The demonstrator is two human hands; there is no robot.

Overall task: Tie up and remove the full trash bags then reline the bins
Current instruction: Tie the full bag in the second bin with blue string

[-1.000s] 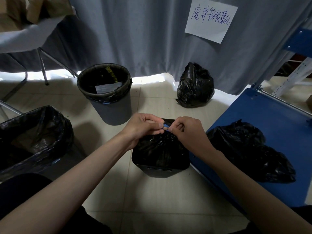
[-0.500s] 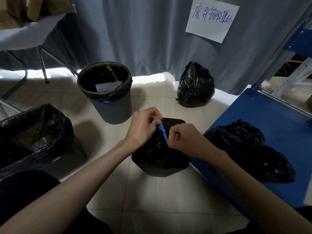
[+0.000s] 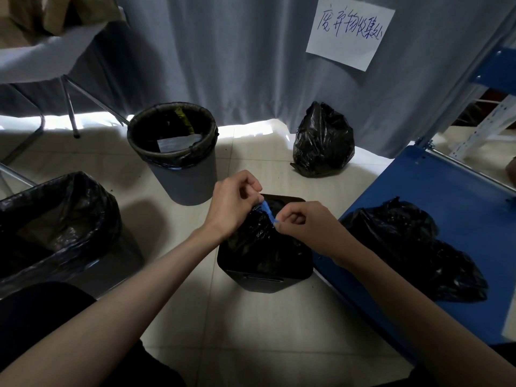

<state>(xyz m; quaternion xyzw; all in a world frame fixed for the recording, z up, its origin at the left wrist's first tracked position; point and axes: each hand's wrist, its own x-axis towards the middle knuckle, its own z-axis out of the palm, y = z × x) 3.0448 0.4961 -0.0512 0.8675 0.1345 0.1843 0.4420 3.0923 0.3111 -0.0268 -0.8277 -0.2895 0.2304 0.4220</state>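
Note:
A small black square bin (image 3: 262,277) stands on the floor in front of me, its black trash bag (image 3: 257,236) gathered at the top. A blue drawstring (image 3: 267,210) runs between my hands above the bag. My left hand (image 3: 233,203) pinches its upper end, and my right hand (image 3: 304,222) pinches its lower end. A round grey bin (image 3: 190,180) lined with a black bag holds some trash behind the small one. A large black-lined bin (image 3: 55,224) sits at the left.
A tied black bag (image 3: 322,141) rests by the grey curtain (image 3: 237,51). Another black bag (image 3: 413,247) lies on a blue platform (image 3: 446,191) at the right. A table (image 3: 42,60) with metal legs stands at the back left. A paper sign (image 3: 350,32) hangs on the curtain.
My hands have pulled apart, the left up and away, the right down toward me. The blue drawstring now shows stretched between them.

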